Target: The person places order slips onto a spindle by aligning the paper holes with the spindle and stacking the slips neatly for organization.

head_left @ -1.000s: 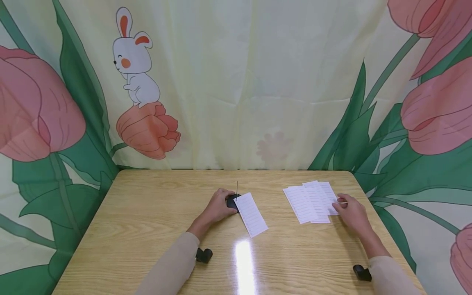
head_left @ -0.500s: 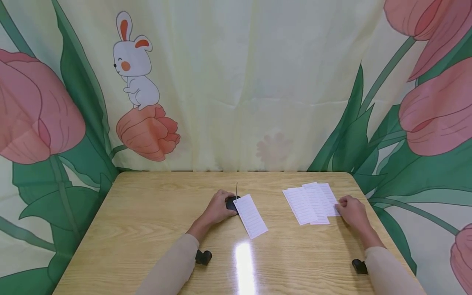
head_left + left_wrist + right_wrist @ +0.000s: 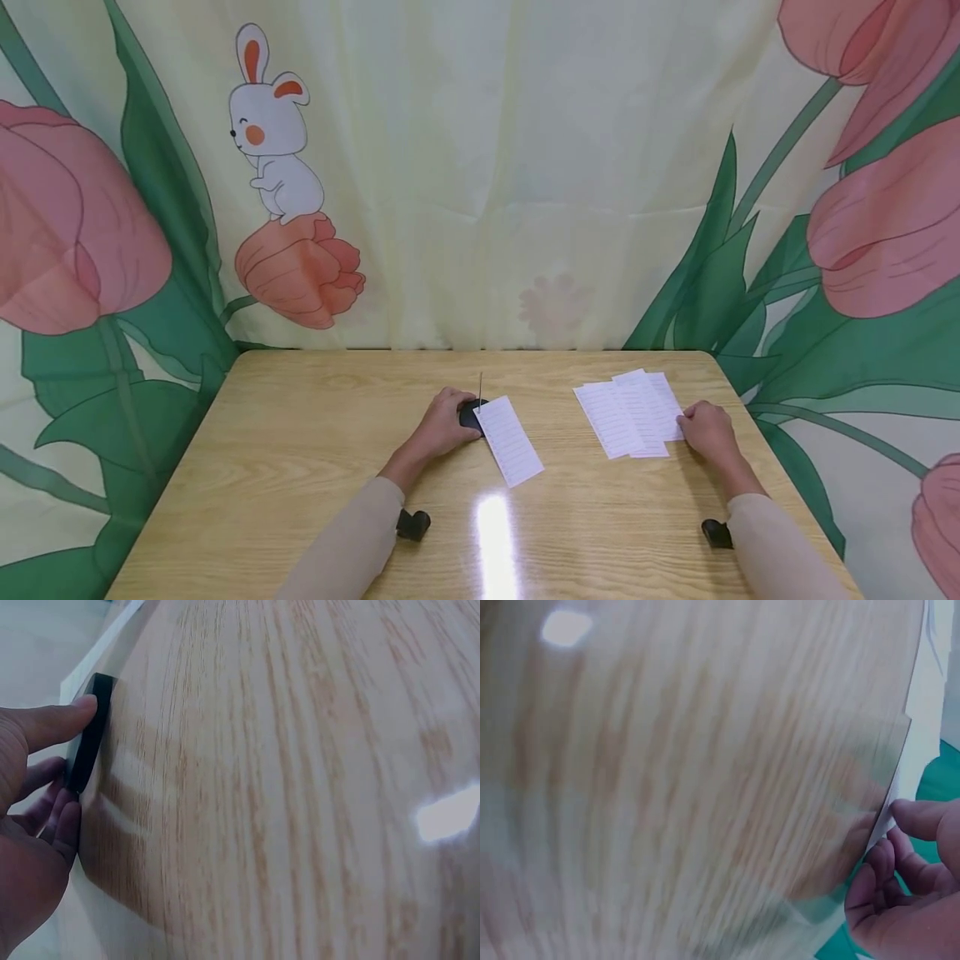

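Observation:
My left hand (image 3: 442, 421) grips the black base (image 3: 469, 415) of a receipt spike, thumb and fingers on its rim; the left wrist view shows the dark base (image 3: 96, 735) edge-on. From it the thin metal spike (image 3: 481, 387) stands upright. A ruled paper slip (image 3: 512, 443) has its top corner at the spike and slants toward the front right. Over on the right, my right hand (image 3: 708, 431) pinches the right edge of the rightmost slip (image 3: 667, 408). Other ruled slips (image 3: 609, 418) overlap it in a fan. The right wrist view has thumb and fingers at the paper's edge (image 3: 883, 825).
The wooden table (image 3: 300, 442) bears everything, with a bright light reflection at its front middle. A curtain (image 3: 450, 167) printed with tulips and a rabbit hangs behind it. Black mounts (image 3: 413, 525) stick out from both wrists.
My right hand has shifted slightly left, and its fingers have closed on the edge of the rightmost slip. My left hand keeps its hold on the base.

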{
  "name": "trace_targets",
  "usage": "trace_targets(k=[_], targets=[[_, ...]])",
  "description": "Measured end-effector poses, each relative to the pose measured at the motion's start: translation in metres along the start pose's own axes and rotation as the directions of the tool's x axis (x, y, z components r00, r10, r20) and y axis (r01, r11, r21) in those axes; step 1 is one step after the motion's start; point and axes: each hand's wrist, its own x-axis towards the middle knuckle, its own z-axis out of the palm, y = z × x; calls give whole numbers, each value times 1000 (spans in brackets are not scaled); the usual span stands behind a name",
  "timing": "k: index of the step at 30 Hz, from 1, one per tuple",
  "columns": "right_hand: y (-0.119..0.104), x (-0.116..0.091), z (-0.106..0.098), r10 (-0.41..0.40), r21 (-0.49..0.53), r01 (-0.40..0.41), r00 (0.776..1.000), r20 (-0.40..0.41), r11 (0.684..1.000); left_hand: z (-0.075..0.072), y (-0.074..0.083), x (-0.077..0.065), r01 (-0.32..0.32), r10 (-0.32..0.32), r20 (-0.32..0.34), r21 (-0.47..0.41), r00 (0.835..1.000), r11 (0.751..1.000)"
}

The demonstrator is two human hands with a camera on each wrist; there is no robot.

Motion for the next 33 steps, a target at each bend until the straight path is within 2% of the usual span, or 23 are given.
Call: trace_targets(k=[9, 21, 26, 33], targets=[[2, 1, -2, 44, 44, -46, 997, 59, 998, 1, 1, 0, 6, -6, -1, 3, 1000, 1000], [10, 0, -8, 63, 96, -70, 995, 74, 993, 1, 3, 1, 20, -20, 5, 7, 1000, 1000], [11, -3, -12, 47, 104, -53, 997, 57, 993, 0, 2, 1, 27, -27, 9, 7, 1000, 1000], [12, -6, -21, -8, 73, 10, 1000, -29, 997, 1, 2, 1, 23, -23, 6, 18, 1000, 1000]])
